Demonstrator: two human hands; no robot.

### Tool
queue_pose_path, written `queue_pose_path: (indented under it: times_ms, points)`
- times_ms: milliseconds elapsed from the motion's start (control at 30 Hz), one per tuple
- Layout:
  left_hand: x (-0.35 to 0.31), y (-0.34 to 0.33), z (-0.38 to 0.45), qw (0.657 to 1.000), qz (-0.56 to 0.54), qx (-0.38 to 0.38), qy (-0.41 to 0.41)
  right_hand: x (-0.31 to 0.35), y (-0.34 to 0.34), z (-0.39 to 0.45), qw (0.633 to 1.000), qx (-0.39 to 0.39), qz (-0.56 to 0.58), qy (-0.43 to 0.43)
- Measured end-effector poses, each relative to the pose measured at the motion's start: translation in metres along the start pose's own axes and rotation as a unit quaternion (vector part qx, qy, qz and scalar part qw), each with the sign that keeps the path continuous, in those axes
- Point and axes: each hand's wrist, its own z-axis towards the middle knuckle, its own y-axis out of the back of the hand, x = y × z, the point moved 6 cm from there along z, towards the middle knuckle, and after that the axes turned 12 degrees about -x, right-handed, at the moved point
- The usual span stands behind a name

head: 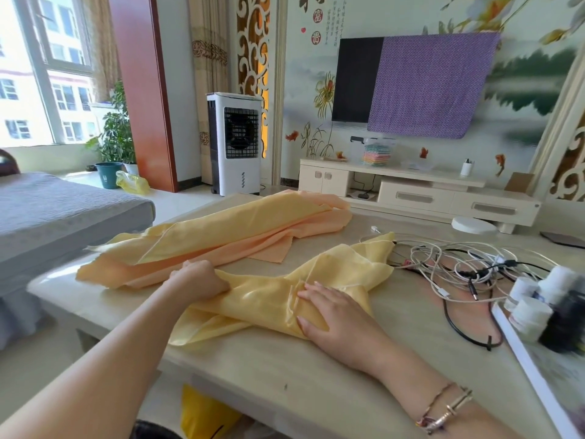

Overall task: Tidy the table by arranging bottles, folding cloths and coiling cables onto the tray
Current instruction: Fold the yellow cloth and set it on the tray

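A shiny yellow cloth lies crumpled across the middle of the table. My left hand grips its left end with curled fingers. My right hand presses flat on the cloth's middle, fingers straight. Behind it lies a larger yellow-and-peach cloth, loosely spread. A tangle of white and black cables sits to the right. Several white-capped bottles stand on the white-rimmed tray at the right edge.
The beige table ends at a near edge below my arms. A white round disc lies at the table's far right. A grey sofa stands on the left; an air cooler and TV cabinet stand beyond.
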Motion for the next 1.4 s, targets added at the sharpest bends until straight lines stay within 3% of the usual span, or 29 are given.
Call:
queue_pose_path:
  times_ms: [100,200,367,433,500,567,633,700,767,867,933,1133,1267,1400]
  points:
    - [-0.010,0.007,-0.003,0.994,-0.104,-0.026,-0.010,-0.001,-0.001,0.000,1.000,0.007,0.000,-0.003]
    - [-0.021,0.016,-0.009,0.947,-0.317,-0.035,0.032,0.000,-0.001,0.000,1.000,0.017,0.002,-0.008]
    - [-0.064,0.020,-0.044,0.792,-0.600,0.106,0.029,0.004,0.004,-0.004,1.000,0.001,0.015,0.007]
    - [-0.083,0.018,-0.058,0.772,-0.619,0.141,-0.009,0.003,0.005,-0.002,0.999,-0.014,0.036,0.010]
    - [-0.102,0.011,-0.071,0.766,-0.612,0.189,-0.049,-0.002,0.013,0.000,0.987,-0.054,0.146,-0.038]
    - [-0.117,0.003,-0.082,0.756,-0.601,0.246,-0.078,-0.023,0.028,0.003,0.948,-0.155,0.241,-0.136]
    - [-0.127,-0.002,-0.090,0.737,-0.601,0.292,-0.103,-0.051,0.042,-0.002,0.872,-0.232,0.339,-0.265]
    - [-0.132,-0.004,-0.089,0.714,-0.625,0.298,-0.108,-0.077,0.045,-0.009,0.793,-0.232,0.408,-0.389]
    - [-0.132,-0.006,-0.084,0.730,-0.628,0.248,-0.110,-0.090,0.046,-0.015,0.789,-0.172,0.381,-0.450]
    - [-0.127,-0.008,-0.078,0.850,-0.463,0.096,-0.232,-0.091,0.049,-0.021,0.810,-0.137,0.352,-0.447]
    - [-0.125,-0.012,-0.080,0.877,-0.362,0.045,-0.312,-0.085,0.053,-0.022,0.853,-0.116,0.283,-0.422]
    - [-0.129,-0.028,-0.096,0.878,-0.138,0.003,-0.459,-0.067,0.043,-0.020,0.869,-0.028,0.303,-0.389]
    - [-0.126,-0.053,-0.096,0.881,-0.049,0.036,-0.470,-0.070,0.044,-0.020,0.888,-0.015,0.282,-0.364]
    - [-0.126,-0.064,-0.098,0.876,-0.002,0.048,-0.480,-0.072,0.043,-0.027,0.901,0.053,0.247,-0.354]
